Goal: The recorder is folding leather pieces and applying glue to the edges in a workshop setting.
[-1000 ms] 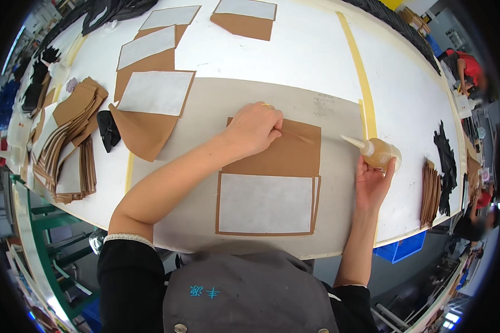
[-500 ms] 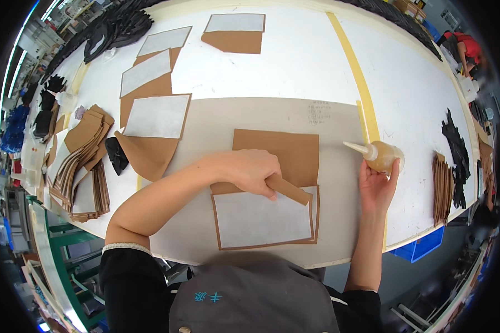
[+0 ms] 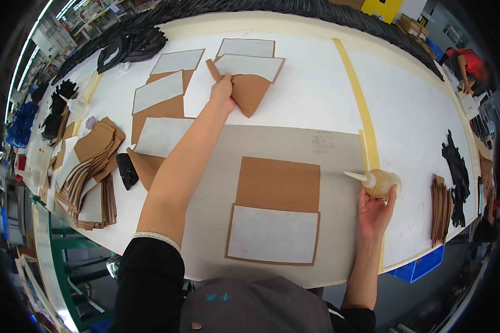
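Note:
My left hand (image 3: 223, 93) reaches over the far middle of the table, closed on a brown panel (image 3: 253, 91) with a pale grey patch across its upper part. The panel's lower part curls and tapers downward. A narrow brown strip (image 3: 213, 71) sticks out beyond the same fingers. At the right, my right hand (image 3: 375, 215) is wrapped around a clear, rounded glue bottle (image 3: 384, 184) of amber liquid, its pointed nozzle facing left. Between my arms a second brown panel (image 3: 280, 183) with a pale grey lower half lies flat on the grey board (image 3: 339, 222).
Similar panels (image 3: 160, 91) lie along the table's left and far side. A fanned stack of brown pieces (image 3: 91, 166) sits at the left, beside a black object (image 3: 127, 171). Another brown stack (image 3: 440, 211) and black strips (image 3: 454, 177) are at the right. A person (image 3: 466, 66) is far right.
My left hand has moved from the near panels to the far middle, carrying one panel off the one beneath. The right hand still holds the bottle in nearly the same place.

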A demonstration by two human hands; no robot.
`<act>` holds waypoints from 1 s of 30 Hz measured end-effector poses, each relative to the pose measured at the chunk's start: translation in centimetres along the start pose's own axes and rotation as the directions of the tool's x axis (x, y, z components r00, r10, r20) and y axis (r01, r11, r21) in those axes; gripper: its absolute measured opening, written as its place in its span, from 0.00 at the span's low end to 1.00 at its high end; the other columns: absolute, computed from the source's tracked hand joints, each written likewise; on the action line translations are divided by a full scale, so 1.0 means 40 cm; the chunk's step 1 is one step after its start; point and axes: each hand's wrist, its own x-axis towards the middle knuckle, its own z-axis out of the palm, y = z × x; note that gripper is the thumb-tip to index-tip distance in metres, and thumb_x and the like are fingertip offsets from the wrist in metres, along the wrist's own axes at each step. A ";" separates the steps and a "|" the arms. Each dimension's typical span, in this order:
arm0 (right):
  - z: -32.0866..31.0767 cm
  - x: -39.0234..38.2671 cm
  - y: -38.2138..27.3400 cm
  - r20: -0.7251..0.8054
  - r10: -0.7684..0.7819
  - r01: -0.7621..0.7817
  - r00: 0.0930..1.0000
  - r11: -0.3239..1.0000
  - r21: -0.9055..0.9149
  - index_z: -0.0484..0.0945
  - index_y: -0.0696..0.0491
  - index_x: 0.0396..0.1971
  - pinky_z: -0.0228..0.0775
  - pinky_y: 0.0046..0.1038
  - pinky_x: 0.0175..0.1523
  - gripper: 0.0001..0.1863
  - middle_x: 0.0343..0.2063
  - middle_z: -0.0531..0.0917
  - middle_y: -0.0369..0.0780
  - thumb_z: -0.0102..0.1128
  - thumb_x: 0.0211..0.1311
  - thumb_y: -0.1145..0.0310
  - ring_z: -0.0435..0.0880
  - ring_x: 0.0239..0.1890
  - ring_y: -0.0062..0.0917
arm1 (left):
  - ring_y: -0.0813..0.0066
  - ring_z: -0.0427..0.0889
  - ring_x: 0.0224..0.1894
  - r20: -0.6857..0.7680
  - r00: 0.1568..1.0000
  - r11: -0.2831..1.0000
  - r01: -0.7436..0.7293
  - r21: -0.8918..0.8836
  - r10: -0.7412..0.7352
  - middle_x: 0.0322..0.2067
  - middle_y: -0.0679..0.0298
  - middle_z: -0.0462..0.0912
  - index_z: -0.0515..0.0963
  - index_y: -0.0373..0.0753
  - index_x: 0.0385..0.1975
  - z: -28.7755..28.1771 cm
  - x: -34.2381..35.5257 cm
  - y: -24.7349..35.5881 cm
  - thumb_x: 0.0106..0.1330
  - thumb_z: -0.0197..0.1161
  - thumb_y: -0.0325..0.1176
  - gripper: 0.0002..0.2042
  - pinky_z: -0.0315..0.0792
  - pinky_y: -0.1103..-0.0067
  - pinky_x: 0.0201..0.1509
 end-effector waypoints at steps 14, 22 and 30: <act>-0.015 -0.091 -0.012 -0.085 -0.103 0.080 0.991 0.968 -0.236 0.65 0.56 0.56 0.76 0.32 0.55 0.27 0.55 0.72 0.42 0.53 0.68 0.51 0.76 0.54 0.30 | 0.59 0.73 0.57 0.256 0.869 0.904 0.421 0.071 -0.424 0.52 0.47 0.71 0.59 0.23 0.58 -0.005 -0.407 -0.050 0.69 0.58 0.35 0.26 0.69 0.70 0.64; -0.126 -0.220 0.010 0.036 -0.372 0.328 0.928 0.763 -0.557 0.63 0.56 0.60 0.73 0.35 0.56 0.28 0.54 0.74 0.41 0.51 0.69 0.53 0.76 0.56 0.30 | 0.60 0.73 0.54 0.921 0.279 0.295 -0.887 0.355 -0.272 0.54 0.60 0.74 0.76 0.41 0.49 -0.049 -0.640 -0.186 0.60 0.66 0.36 0.18 0.68 0.72 0.58; -0.156 -0.213 0.011 0.287 -0.438 0.502 0.852 0.530 -0.683 0.63 0.59 0.60 0.71 0.35 0.56 0.29 0.53 0.74 0.42 0.55 0.67 0.56 0.76 0.55 0.30 | 0.60 0.67 0.58 0.963 0.170 0.067 -0.980 0.188 -0.207 0.58 0.63 0.70 0.75 0.42 0.49 -0.071 -0.649 -0.221 0.53 0.69 0.38 0.23 0.65 0.66 0.58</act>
